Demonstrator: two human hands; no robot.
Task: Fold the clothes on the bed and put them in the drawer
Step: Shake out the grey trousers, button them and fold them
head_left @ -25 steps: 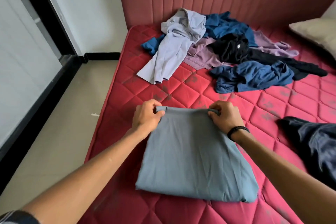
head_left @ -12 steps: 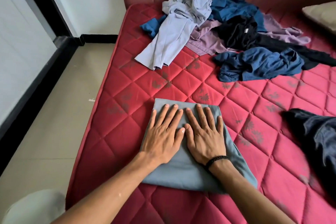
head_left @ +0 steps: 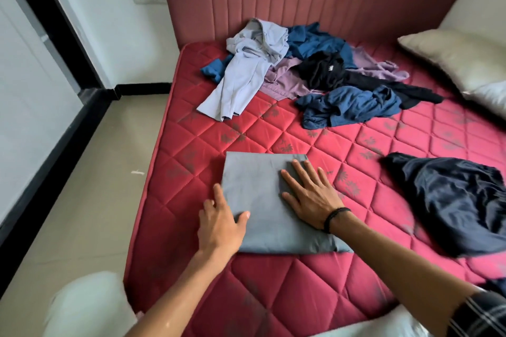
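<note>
The folded grey-blue cloth point(head_left: 262, 200) lies flat on the near part of the red quilted mattress point(head_left: 356, 150). A moment ago both hands pressed its middle. Now the right hand point(head_left: 309, 194) presses flat with fingers spread, and the left hand point(head_left: 221, 219) has slid to the left edge, thumb on top. This fold looks done; the messy clothes pile point(head_left: 301, 76) far away waits.

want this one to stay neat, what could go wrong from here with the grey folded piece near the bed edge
1. The grey folded piece lies close to the mattress edge; a careless pull by the left hand at its left side might slide it off.
2. Only the right hand lies flat on it, so lifting from one side could let the folds open.
3. The dark garment lies close on the right and could get dragged along.
</note>
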